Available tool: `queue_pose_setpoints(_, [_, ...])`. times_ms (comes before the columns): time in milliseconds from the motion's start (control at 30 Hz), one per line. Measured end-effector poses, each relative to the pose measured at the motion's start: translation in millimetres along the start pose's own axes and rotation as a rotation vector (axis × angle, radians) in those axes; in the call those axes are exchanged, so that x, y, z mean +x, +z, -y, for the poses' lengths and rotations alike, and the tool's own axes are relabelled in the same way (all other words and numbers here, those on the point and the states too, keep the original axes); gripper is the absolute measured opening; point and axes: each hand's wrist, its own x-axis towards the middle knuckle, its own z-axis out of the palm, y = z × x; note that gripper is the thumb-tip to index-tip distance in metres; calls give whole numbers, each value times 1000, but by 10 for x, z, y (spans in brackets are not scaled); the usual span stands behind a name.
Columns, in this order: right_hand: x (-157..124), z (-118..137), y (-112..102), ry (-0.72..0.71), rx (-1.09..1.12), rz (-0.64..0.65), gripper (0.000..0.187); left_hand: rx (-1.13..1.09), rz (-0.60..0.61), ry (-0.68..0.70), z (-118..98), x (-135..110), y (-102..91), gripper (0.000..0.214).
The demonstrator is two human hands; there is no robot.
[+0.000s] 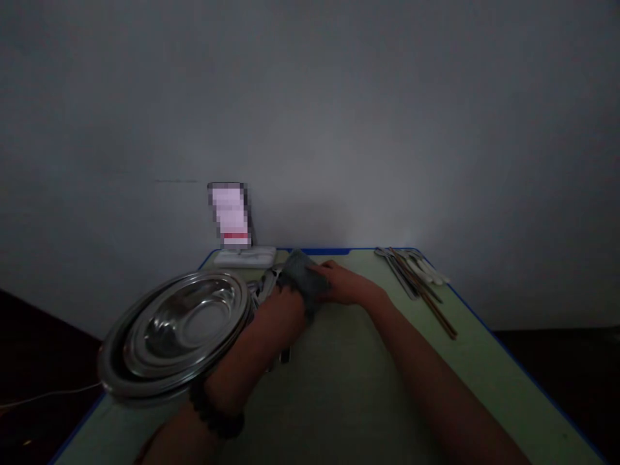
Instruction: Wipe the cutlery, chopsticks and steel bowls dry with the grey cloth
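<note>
My left hand and my right hand meet over the far middle of a pale green table. Both grip a dark grey cloth bunched between them. A metal utensil seems to sit under the cloth near my left hand, its shape unclear in the dim light. My left wrist wears a dark bead bracelet. A stack of shiny steel plates lies just left of my left forearm.
Chopsticks and spoons lie in a row at the far right of the table. A white tray and a blurred upright card stand at the far edge against a grey wall. The table has a blue rim.
</note>
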Motion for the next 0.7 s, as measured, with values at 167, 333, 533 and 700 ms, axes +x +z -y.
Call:
queue_pose_setpoints(167, [87,-120,229,117,-17,-212,36,183,-71,-92,-88,-184,286,48])
queue_pose_setpoints(333, [10,-237,417,215,84,-488,29,212,-154,-52,-104,-175,491,49])
queue_pose_setpoints(533, [0,-426,493,355,212,-819,33,212,-204,-54,-70,-177,516,44])
queue_pose_setpoints(700, [0,-363,530,300,106,-965,43,222,-143,40,-52,-171,423,31])
